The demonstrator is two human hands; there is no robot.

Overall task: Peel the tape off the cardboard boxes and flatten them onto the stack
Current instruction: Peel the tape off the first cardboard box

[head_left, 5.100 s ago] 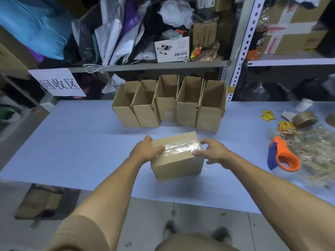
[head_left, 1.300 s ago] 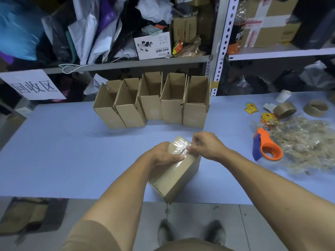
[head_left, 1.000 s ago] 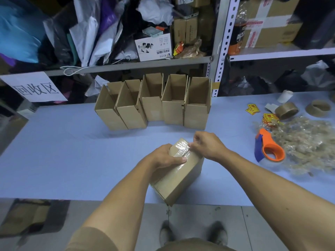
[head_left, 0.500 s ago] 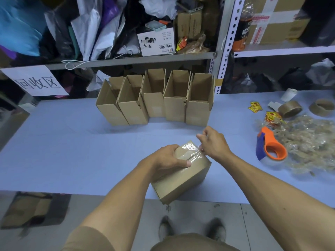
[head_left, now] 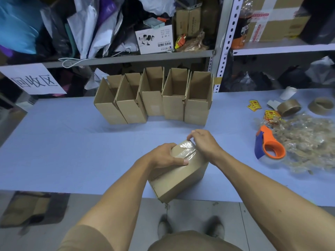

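While hands grip it, the sealed box (head_left: 178, 175) shows wrinkled clear tape (head_left: 185, 149).

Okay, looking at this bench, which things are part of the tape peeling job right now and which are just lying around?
In the job:
taped box
clear tape
left hand, gripping the box
right hand, at the tape
five open boxes

Lying about:
tape dispenser
tape rolls
yellow stickers

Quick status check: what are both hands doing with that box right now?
Left hand grips sealed box, steadying it at table edge. Right hand pinching clear tape at box's far end. Tape still on. Nothing in the way.
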